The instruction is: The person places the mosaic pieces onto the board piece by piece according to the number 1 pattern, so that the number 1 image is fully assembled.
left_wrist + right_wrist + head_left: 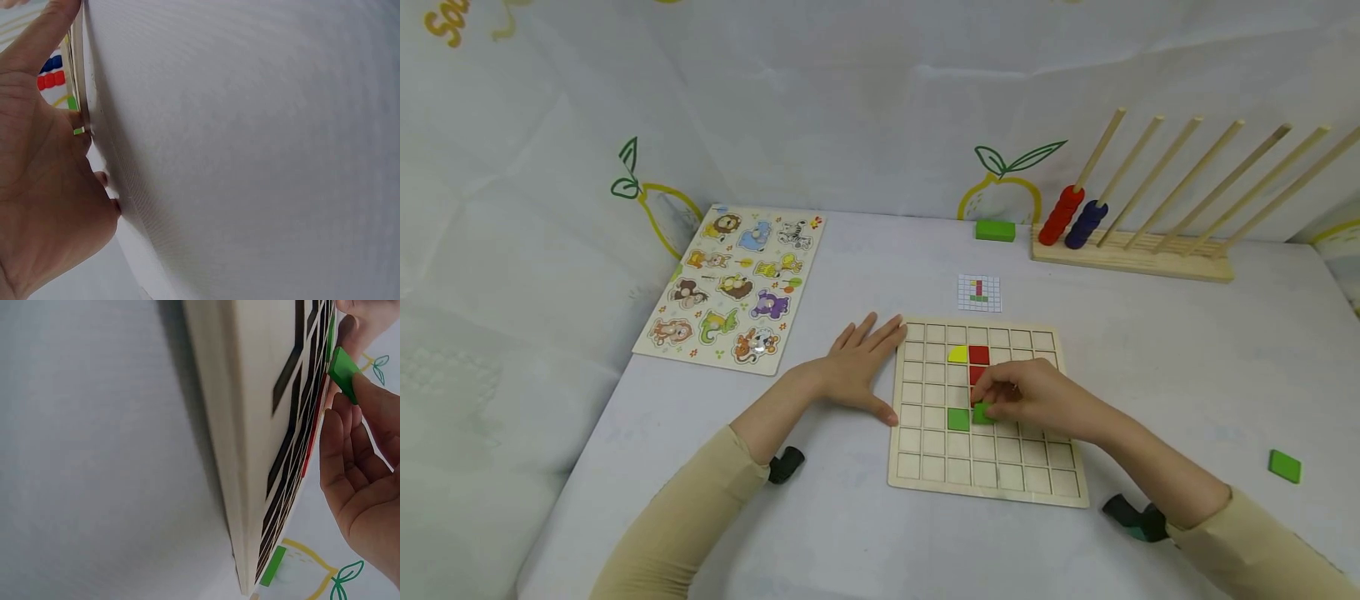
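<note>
A wooden grid board (pixel 922 463) lies on the table. Set in its cells are a yellow rounded piece (pixel 958 355), red square tiles (pixel 978 355) in a column, and a green square tile (pixel 958 419). Over the cell right of that green tile, my right hand (pixel 1041 402) pinches another green tile (pixel 343 372) between thumb and fingers; in the right wrist view it is tilted above the board. My left hand (pixel 856 371) is spread flat, its thumb and a fingertip at the board's left edge. The right hand partly hides the lower red tiles.
Behind the board lies a small pattern card (pixel 979 293). Farther back are a green block (pixel 996 231) and a wooden bead abacus (pixel 1131 257) with upright rods. An animal puzzle (pixel 730 292) lies at the left, and a loose green tile (pixel 1285 466) at the far right.
</note>
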`<state>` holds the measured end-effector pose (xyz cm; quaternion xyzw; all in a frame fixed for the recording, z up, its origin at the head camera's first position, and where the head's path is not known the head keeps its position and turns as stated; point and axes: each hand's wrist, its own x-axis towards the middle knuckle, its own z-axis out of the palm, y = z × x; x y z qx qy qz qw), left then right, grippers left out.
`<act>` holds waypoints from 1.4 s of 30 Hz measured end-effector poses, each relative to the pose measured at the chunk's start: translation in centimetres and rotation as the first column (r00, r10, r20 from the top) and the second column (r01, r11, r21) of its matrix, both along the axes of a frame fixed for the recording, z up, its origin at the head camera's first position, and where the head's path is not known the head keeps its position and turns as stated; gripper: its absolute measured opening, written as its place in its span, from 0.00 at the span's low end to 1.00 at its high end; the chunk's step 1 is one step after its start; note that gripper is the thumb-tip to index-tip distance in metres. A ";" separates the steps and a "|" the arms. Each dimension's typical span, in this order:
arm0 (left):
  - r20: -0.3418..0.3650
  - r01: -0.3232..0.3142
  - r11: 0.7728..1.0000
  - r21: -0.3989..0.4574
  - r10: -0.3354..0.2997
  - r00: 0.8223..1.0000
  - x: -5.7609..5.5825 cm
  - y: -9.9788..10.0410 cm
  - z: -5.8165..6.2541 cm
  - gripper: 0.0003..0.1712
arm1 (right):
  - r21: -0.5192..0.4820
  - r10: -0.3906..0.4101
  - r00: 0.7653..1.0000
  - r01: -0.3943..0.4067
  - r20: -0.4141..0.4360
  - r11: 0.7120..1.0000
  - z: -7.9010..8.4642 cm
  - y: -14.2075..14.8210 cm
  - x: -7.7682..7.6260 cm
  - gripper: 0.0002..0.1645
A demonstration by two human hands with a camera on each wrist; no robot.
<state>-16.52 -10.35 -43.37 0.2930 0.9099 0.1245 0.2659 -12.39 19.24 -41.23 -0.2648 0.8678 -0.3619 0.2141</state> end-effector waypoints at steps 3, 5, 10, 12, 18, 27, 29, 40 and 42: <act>0.000 0.001 1.000 0.003 -0.001 1.000 0.0 0.0 0.0 0.75 | 0.006 -0.009 1.000 0.009 0.013 1.000 -0.2 0.0 0.1 0.10; 0.001 0.002 1.000 0.001 -0.002 1.000 0.0 0.0 0.1 0.75 | 0.010 -0.014 1.000 0.014 0.015 1.000 -0.2 -0.1 0.2 0.11; 0.001 0.000 1.000 -0.001 0.000 1.000 0.0 0.0 0.1 0.76 | 0.029 -0.023 1.000 0.022 0.009 0.999 -0.3 -0.1 0.3 0.10; 0.004 -0.001 1.000 -0.006 0.001 1.000 0.0 0.0 0.0 0.76 | 0.036 -0.023 1.000 0.023 0.005 0.999 -0.3 -0.1 0.3 0.10; 0.011 -0.001 1.000 -0.008 0.001 1.000 -0.1 0.0 -0.1 0.76 | 0.036 -0.018 1.000 0.018 0.008 0.999 -0.3 -0.2 0.3 0.09; 0.017 -0.004 1.000 -0.003 0.004 1.000 -0.1 0.0 0.0 0.76 | 0.054 -0.030 1.000 0.030 -0.006 0.998 -0.3 -0.2 0.5 0.08; 0.017 -0.003 1.000 -0.005 0.003 1.000 -0.1 0.0 0.0 0.76 | 0.054 -0.032 0.999 0.033 -0.016 0.998 -0.3 -0.3 0.5 0.08; 0.012 -0.008 1.000 -0.001 0.008 1.000 0.0 0.0 0.1 0.76 | 0.065 -0.032 0.998 0.036 -0.059 0.997 -0.4 -0.4 0.5 0.09; 0.012 -0.007 1.000 0.000 0.007 1.000 0.0 0.0 0.1 0.76 | 0.061 -0.033 0.997 0.036 -0.063 0.997 -0.5 -0.3 0.5 0.10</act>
